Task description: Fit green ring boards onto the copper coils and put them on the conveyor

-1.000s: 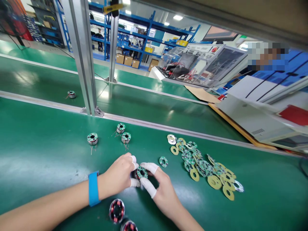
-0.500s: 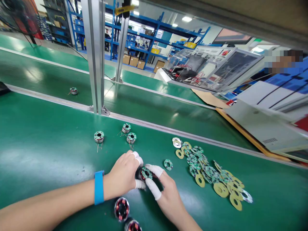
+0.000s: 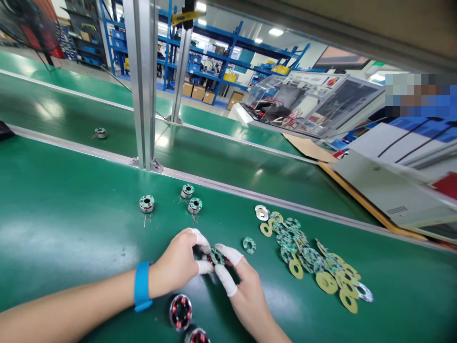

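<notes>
Between my hands is a motor stator [image 3: 210, 259] with red copper windings, tilted, a ring-shaped green circuit board [image 3: 216, 257] against its face. My left hand [image 3: 178, 259], wearing white finger cots and a blue wristband, grips the stator from the left between thumb and fingers. From the right, my right hand [image 3: 244, 278], also in finger cots, pinches the circuit board by its edge. Fingers partly hide the stator. A loose ring board [image 3: 249, 245] lies just right of my right hand. Two bare stators, one nearer [image 3: 198, 335] and one farther [image 3: 180, 312], sit below my left hand.
Three board-topped stators, including one at left [image 3: 146, 204], stand beyond my hands. A pile of ring boards and yellow rings [image 3: 310, 257] spreads at right. Behind a metal rail, another stator [image 3: 101, 133] rides on the green belt [image 3: 214, 152]. A metal post [image 3: 141, 85] rises at the rail.
My left hand's fingers have shifted from curled over to extended around the stator, and its wrist has moved slightly left. The stator on the belt has moved left. My right hand keeps its pinch.
</notes>
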A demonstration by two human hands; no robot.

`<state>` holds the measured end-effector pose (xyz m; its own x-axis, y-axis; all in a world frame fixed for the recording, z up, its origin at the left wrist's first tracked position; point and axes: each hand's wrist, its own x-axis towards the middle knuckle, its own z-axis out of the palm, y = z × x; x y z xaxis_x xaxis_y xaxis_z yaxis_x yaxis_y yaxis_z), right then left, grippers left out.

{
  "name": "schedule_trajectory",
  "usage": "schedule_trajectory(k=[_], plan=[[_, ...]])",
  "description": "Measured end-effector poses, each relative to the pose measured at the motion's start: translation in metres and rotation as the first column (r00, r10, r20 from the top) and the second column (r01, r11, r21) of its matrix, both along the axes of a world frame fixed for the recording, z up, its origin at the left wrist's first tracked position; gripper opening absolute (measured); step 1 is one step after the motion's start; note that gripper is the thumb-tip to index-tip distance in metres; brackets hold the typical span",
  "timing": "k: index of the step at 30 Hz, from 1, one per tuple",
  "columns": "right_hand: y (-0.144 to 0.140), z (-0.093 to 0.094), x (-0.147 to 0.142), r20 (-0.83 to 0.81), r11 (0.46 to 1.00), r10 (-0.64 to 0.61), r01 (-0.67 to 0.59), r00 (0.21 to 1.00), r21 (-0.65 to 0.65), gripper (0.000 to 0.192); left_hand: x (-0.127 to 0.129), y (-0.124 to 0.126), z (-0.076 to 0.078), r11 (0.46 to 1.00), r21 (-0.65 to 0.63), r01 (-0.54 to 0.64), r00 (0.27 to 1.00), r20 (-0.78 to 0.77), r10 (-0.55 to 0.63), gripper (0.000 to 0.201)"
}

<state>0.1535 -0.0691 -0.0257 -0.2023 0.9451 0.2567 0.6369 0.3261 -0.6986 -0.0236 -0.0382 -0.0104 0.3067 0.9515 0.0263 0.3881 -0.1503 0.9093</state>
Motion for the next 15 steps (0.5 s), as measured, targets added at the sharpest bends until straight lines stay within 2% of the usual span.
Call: schedule_trajectory(k=[3, 10, 15], plan=[[-0.0004, -0.0005, -0.0013, -0.003, 1.0, -0.012, 0.012, 1.0, 0.0, 0.028, 0.001, 0.0011, -0.0006, 0.996, -0.089, -0.029, 0.997, 0.064, 0.034, 0.019], [-0.0006, -0.0025, -0.0033, -0.027, 0.998, -0.062, 0.062, 0.998, 0.01, 0.028, 0.0021, -0.0002, -0.0028, 0.987, -0.163, -0.015, 0.975, 0.217, 0.051, 0.014], [-0.0004, -0.0042, -0.0042, -0.037, 0.999, -0.041, 0.042, 0.998, 0.034, 0.028, -0.0009, -0.0027, -0.0051, 0.985, -0.174, -0.01, 0.974, 0.22, 0.049, 0.011]])
